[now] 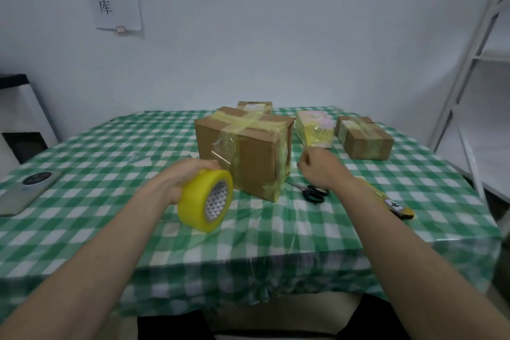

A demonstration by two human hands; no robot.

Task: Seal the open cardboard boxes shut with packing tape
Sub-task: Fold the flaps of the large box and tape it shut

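A big cardboard box [256, 157] stands mid-table, its flaps down and crossed with yellowish tape, with a clear strip running down its front face. My left hand [179, 176] grips a yellow roll of packing tape [205, 201] from above, just in front of the box's left front face. My right hand [314, 163] hovers to the right of the box with its fingers curled into a fist; nothing shows in it. Behind are a small taped box [255, 106], a tape-wrapped pink and yellow package [314, 127] and another taped box [364, 138].
Black-handled scissors [314, 193] lie by the box's right corner, under my right wrist. A yellow box cutter [397, 205] lies further right. A grey flat device [24, 190] sits at the left edge of the green checked tablecloth [276, 229]. White shelving [469, 63] stands at right.
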